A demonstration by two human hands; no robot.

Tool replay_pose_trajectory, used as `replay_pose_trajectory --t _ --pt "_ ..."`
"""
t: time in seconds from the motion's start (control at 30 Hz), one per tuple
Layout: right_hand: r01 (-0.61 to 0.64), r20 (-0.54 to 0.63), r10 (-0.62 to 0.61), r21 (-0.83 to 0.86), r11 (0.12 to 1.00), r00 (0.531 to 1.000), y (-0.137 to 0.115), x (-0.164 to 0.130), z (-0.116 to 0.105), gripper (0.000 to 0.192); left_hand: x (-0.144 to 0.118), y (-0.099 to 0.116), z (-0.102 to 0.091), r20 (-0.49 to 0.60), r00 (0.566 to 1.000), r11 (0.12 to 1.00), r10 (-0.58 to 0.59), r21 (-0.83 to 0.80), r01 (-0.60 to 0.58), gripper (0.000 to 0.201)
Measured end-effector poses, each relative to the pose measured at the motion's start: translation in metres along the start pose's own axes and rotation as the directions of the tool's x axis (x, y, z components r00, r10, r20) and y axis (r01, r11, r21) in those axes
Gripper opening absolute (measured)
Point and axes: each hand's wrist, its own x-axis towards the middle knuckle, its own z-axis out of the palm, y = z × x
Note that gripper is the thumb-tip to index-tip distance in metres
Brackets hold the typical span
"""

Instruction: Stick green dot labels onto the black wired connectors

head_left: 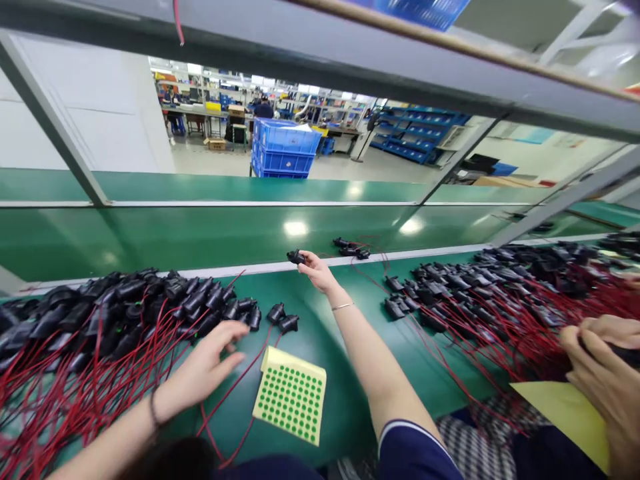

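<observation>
My right hand [314, 272] reaches far forward over the bench and grips a small black plastic part [294, 257] between thumb and fingers. My left hand [213, 363] hovers beside a large pile of similar black parts with red wires [125, 310]. Its fingers are apart and nothing shows in them. Two loose black parts [283, 318] lie just right of that pile. Between my arms, a yellow sheet of round green stickers [290, 397] rests on the green bench, its top edge curled over.
Several black parts [350, 250] lie on the far green surface past a white strip [410, 253]. To the right is another wired pile [480, 287]. A co-worker's hands [600, 360] hold a black part there, beside a yellow sheet [563, 413]. A metal shelf frame [320, 50] spans overhead.
</observation>
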Motion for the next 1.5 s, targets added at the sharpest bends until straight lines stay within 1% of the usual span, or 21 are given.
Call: replay_pose_trajectory --t 0.07,0.13,0.17,0.2,0.23,0.27,0.33,0.37,0.4,0.47,0.57,0.6,0.67,0.73,0.8,0.87,0.93,1.07,1.17,1.33,1.5 --pt "0.05 0.104 -0.062 0.118 0.992 0.993 -0.016 -0.03 0.03 0.059 0.026 0.008 0.016 -0.109 0.994 0.991 0.025 -0.126 -0.039 0.053" --pt "0.079 0.215 -0.128 0.221 0.972 0.968 -0.034 -0.062 0.055 0.061 0.047 0.013 0.033 -0.157 0.987 0.967 0.034 -0.244 -0.072 0.076" --pt "0.102 0.27 -0.175 0.264 0.959 0.947 -0.044 -0.078 0.065 0.06 0.055 0.014 0.04 -0.18 0.983 0.949 0.043 -0.301 -0.097 0.078" --pt "0.134 0.303 -0.223 0.287 0.949 0.926 -0.053 -0.094 0.073 0.057 0.06 0.015 0.047 -0.222 0.974 0.926 0.051 -0.355 -0.13 0.071" --pt "0.174 0.301 -0.258 0.278 0.945 0.918 -0.062 -0.108 0.077 0.053 0.064 0.016 0.053 -0.276 0.959 0.903 0.059 -0.395 -0.169 0.059" --pt "0.217 0.266 -0.277 0.235 0.948 0.923 -0.069 -0.121 0.08 0.05 0.065 0.015 0.057 -0.317 0.946 0.881 0.072 -0.425 -0.209 0.051" --pt "0.274 0.128 -0.281 0.07 0.959 0.951 -0.078 -0.147 0.076 0.047 0.062 0.012 0.06 -0.369 0.926 0.845 0.079 -0.468 -0.258 0.041" --pt "0.289 0.073 -0.286 -0.027 0.957 0.955 -0.08 -0.159 0.071 0.041 0.058 0.009 0.059 -0.379 0.922 0.841 0.078 -0.471 -0.265 0.04" --pt "0.298 0.039 -0.296 -0.128 0.946 0.955 -0.081 -0.172 0.066 0.031 0.053 0.006 0.057 -0.379 0.922 0.851 0.076 -0.458 -0.258 0.038" --pt "0.31 0.031 -0.316 -0.304 0.901 0.948 -0.078 -0.198 0.057 0.011 0.042 0.001 0.05 -0.337 0.939 0.909 0.076 -0.363 -0.204 0.034" --pt "0.319 0.069 -0.325 -0.465 0.826 0.943 -0.066 -0.229 0.057 0.008 0.027 -0.003 0.04 -0.177 0.984 0.992 0.02 -0.121 -0.042 0.024" --pt "0.321 0.085 -0.322 -0.485 0.813 0.943 -0.062 -0.236 0.06 0.014 0.024 -0.004 0.038 -0.111 0.994 0.999 -0.018 -0.043 0.013 0.022" --pt "0.326 0.121 -0.308 -0.503 0.8 0.944 -0.053 -0.244 0.068 0.033 0.02 -0.003 0.036 0.013 0.995 0.992 -0.101 0.079 0.099 0.019" --pt "0.304 0.136 -0.274 -0.516 0.801 0.952 -0.045 -0.247 0.076 0.045 0.018 -0.003 0.036 0.119 0.979 0.976 -0.164 0.163 0.143 0.016" --pt "0.267 0.131 -0.233 -0.526 0.807 0.964 -0.039 -0.247 0.081 0.042 0.018 -0.004 0.04 0.183 0.963 0.965 -0.196 0.209 0.157 0.014" --pt "0.235 0.117 -0.204 -0.521 0.821 0.972 -0.034 -0.246 0.083 0.036 0.018 -0.006 0.046 0.202 0.957 0.964 -0.207 0.21 0.164 0.014" --pt "0.22 0.107 -0.192 -0.495 0.841 0.976 -0.03 -0.245 0.083 0.032 0.018 -0.007 0.053 0.176 0.961 0.968 -0.215 0.168 0.186 0.015" --pt "0.209 0.09 -0.189 -0.442 0.872 0.978 -0.029 -0.246 0.084 0.026 0.017 -0.01 0.064 0.075 0.965 0.968 -0.251 0.02 0.25 0.015" --pt "0.208 0.088 -0.189 -0.415 0.886 0.978 -0.029 -0.246 0.085 0.022 0.016 -0.011 0.067 0.034 0.961 0.959 -0.275 -0.058 0.276 0.017" --pt "0.211 0.1 -0.186 -0.385 0.899 0.977 -0.03 -0.243 0.087 0.013 0.014 -0.012 0.068 0.001 0.958 0.951 -0.288 -0.114 0.286 0.018" --pt "0.241 0.121 -0.21 -0.389 0.889 0.97 -0.031 -0.24 0.089 0.011 0.011 -0.017 0.07 -0.037 0.949 0.937 -0.313 -0.177 0.302 0.021"
